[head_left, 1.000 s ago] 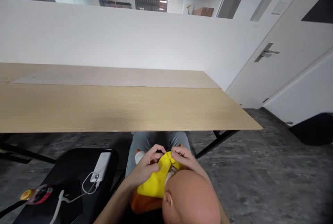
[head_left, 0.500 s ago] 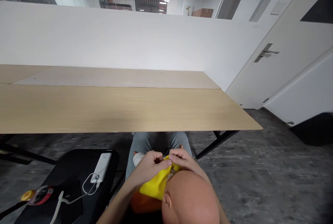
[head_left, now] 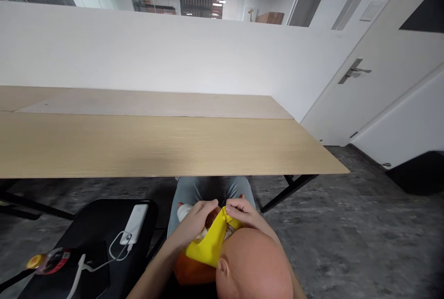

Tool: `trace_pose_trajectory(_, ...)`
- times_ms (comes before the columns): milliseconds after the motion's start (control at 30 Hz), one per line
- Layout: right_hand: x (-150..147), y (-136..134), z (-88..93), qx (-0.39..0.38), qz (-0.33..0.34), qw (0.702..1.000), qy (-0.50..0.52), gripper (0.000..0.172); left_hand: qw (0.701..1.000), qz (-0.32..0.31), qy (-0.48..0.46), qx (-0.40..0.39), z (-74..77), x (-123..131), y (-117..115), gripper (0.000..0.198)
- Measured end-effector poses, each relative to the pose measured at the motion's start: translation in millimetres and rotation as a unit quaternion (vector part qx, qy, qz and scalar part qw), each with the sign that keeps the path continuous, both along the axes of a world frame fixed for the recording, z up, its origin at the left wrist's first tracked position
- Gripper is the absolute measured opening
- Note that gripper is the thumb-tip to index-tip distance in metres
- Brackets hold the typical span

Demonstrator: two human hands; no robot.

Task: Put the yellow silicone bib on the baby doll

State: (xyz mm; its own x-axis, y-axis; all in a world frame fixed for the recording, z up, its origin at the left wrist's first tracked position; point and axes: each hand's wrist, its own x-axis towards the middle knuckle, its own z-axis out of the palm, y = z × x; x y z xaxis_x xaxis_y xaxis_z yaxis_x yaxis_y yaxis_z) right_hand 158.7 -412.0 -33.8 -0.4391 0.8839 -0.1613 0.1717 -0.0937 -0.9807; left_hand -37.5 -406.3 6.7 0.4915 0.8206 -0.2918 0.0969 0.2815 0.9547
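A bald doll [head_left: 255, 266] lies on my lap at the bottom of the view, its head nearest the camera. A yellow bib [head_left: 208, 246] covers its chest over orange clothing [head_left: 190, 269]. My left hand [head_left: 194, 222] is closed on the bib's upper left part, fingers curled. My right hand [head_left: 244, 213] pinches the bib's top edge beside the doll's neck. Both hands work close together just below the table's front edge, above my grey trousers [head_left: 192, 190].
A long light wooden table [head_left: 156, 144] spans the view ahead, with a white partition behind it. To my left a black chair [head_left: 93, 225] carries a white power bank [head_left: 135, 225] with a cable and a red-and-yellow object [head_left: 45, 259]. A white door [head_left: 364, 72] stands at right.
The yellow bib's top was lifted and spread, then gathered, and now stands up between my hands. My left hand has shifted slightly down and left, still gripping it.
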Motion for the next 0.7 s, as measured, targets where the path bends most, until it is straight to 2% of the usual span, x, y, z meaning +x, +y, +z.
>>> trace_pose_trajectory(67,-1,1,1.7,0.001,0.008,1.000,0.006,0.051,1.000,-0.014,0.022,0.013,2.6,0,0,0.032)
trace_pose_trajectory(167,0,2,1.2,0.010,0.014,1.000,0.010,0.053,0.996,-0.069,0.054,0.029,4.2,-1,1,0.030)
trace_pose_trajectory(267,1,4,-3.3,0.014,0.016,1.000,-0.008,0.051,0.993,-0.101,0.057,0.032,3.5,-3,4,0.020)
trace_pose_trajectory(400,2,4,-5.6,0.011,0.026,1.000,-0.005,0.051,0.994,-0.096,0.045,0.035,1.1,-3,4,0.010)
trace_pose_trajectory(700,1,4,-3.0,-0.016,0.036,0.999,0.020,0.052,0.997,-0.067,0.006,0.040,-5.8,-2,3,0.008)
